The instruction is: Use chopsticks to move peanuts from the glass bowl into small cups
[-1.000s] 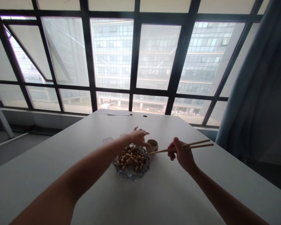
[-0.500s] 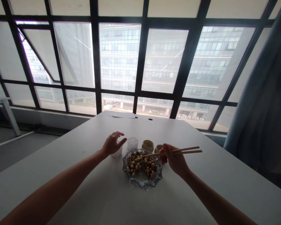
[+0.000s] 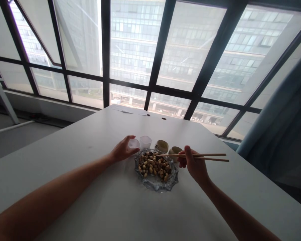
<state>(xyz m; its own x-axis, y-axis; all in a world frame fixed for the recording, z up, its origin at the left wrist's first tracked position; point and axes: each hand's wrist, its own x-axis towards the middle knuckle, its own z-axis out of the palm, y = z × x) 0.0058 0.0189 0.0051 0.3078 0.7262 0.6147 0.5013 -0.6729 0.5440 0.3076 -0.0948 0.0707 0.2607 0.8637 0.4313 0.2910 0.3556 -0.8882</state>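
My left hand (image 3: 122, 149) curves around a small clear plastic cup (image 3: 134, 144), thumb on the near side and fingers on the far side. Pinched in my right hand (image 3: 193, 165) is a pair of chopsticks (image 3: 210, 156). Their tips reach over the back of a scalloped glass bowl (image 3: 157, 186), where peanuts in shells (image 3: 154, 165) are heaped; whether the tips grip one cannot be made out. Behind the bowl stand a second plastic cup (image 3: 145, 142) and a tan cup with a dark mark (image 3: 162, 146). Another tan cup (image 3: 175, 150) is partly covered by the chopsticks and right hand.
All of this rests on a white table (image 3: 95, 187). Papers (image 3: 132, 111) and two dark round holes lie toward its far edge. Large framed windows rise beyond, a blue curtain (image 3: 278, 110) hangs at the right, and another white table (image 3: 5, 100) stands at the left.
My left hand has moved from above the near plastic cup to closing around it. The chopsticks' tips have shifted slightly toward the bowl's back. The view has tilted downward.
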